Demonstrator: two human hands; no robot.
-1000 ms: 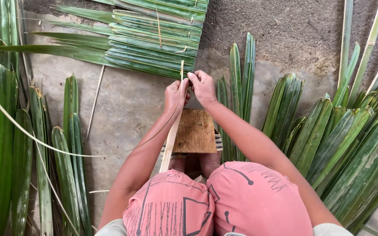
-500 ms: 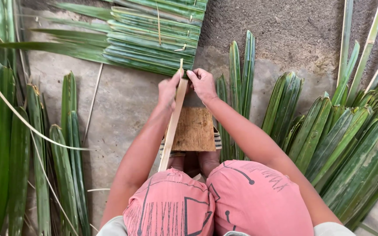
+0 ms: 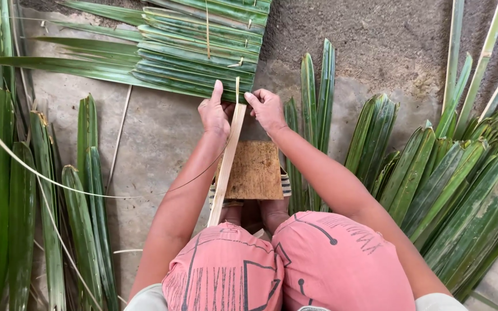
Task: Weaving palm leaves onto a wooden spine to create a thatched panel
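Concrete floor [image 3: 162, 138] w/ green palm leaves: I see left hand [image 3: 214, 114] spread, right hand [image 3: 267, 109] pinching pale wooden slat [image 3: 226, 167]; stitched green leaf panel [image 3: 197, 49] part-done.

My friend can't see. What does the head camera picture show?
A person's left hand and right hand hold a pale wooden slat at the edge of a stitched palm-leaf panel. A brown square board lies underneath; loose palm leaves cover the concrete floor.
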